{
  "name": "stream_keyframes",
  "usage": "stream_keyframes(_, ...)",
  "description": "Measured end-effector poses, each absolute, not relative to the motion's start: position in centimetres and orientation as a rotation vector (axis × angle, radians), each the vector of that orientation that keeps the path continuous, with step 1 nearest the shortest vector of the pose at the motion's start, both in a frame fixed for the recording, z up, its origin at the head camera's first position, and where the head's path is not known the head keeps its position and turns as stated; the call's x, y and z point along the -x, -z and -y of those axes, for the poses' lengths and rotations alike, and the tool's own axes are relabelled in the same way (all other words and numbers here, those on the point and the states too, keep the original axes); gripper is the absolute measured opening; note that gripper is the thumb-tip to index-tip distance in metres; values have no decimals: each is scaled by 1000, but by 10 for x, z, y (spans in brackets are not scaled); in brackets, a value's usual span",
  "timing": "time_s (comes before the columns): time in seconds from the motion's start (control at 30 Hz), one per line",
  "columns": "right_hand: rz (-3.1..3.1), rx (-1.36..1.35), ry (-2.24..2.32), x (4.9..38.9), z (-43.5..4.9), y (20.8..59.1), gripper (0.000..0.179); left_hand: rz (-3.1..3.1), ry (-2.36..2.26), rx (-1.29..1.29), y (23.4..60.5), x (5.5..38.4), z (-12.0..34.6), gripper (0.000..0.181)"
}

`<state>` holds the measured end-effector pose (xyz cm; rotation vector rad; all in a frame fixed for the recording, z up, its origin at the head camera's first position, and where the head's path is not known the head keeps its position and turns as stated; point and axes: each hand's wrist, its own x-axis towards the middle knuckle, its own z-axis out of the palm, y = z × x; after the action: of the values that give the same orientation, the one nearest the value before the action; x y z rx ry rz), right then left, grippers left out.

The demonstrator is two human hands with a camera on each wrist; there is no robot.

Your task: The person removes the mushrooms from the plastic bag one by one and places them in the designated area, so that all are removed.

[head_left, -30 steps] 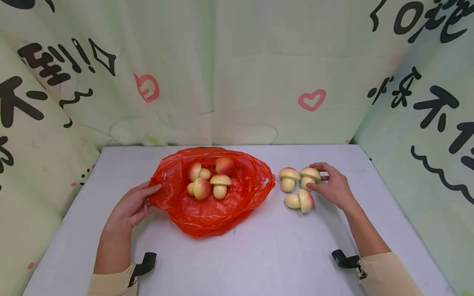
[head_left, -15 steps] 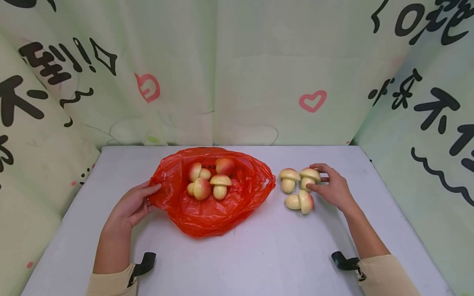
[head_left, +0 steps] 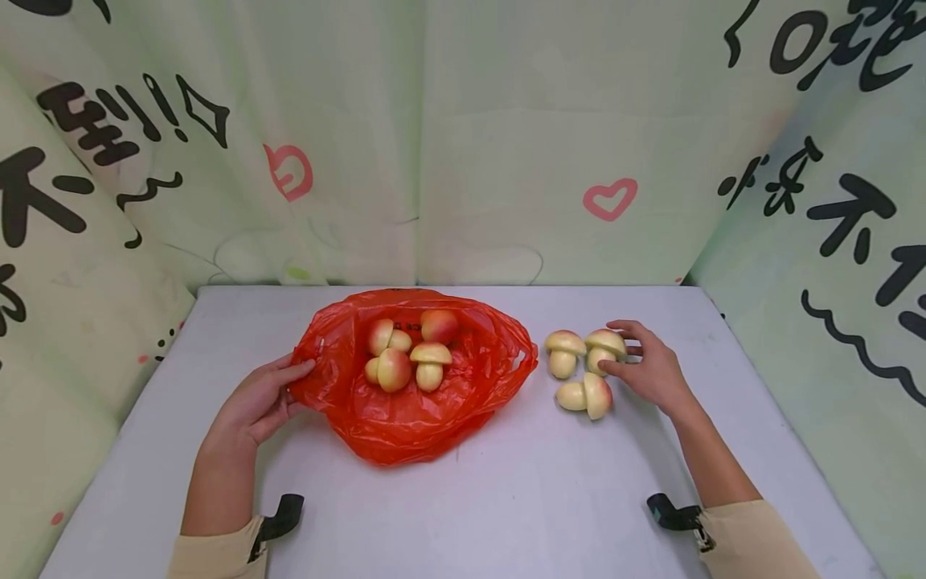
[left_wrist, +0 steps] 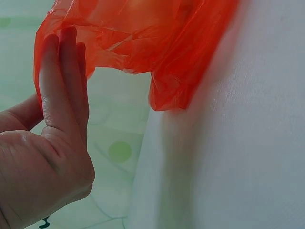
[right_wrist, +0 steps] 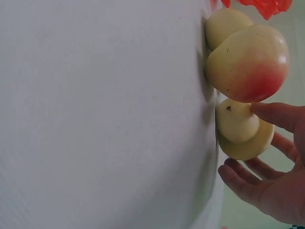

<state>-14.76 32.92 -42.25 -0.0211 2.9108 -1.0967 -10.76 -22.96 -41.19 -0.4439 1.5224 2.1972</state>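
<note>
A red plastic bag [head_left: 427, 426] lies spread wide on the table, with several model mushrooms [head_left: 430, 370] inside, cream with reddish patches. My left hand [head_left: 253, 406] pinches the bag's left edge between thumb and fingers; in the left wrist view the fingers are straight against the thin film [left_wrist: 119, 40]. Right of the bag are three more mushrooms. My right hand [head_left: 649, 371] holds the far-right mushroom [head_left: 604, 344], thumb on its stem and fingers around the cap. Its neighbour [head_left: 563, 354] stands just left, and a third mushroom [head_left: 587, 395] lies on its side nearer me.
The white table [head_left: 463, 523] reaches back to a pale green curtain [head_left: 477, 145] with black writing and pink hearts. More curtain hangs along both sides. Black wrist mounts [head_left: 282, 517] stick out from both beige sleeves.
</note>
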Motion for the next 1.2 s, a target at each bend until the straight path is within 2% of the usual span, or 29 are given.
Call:
stream_keyframes(0.67,-3054,48,1166,140,-324,408,61,-1519,-2200,459,413,109,227,71)
stream_keyframes(1.2,-3204,308,1534,135,-274,389,45,-1547,-2189,434,409,108,225,70)
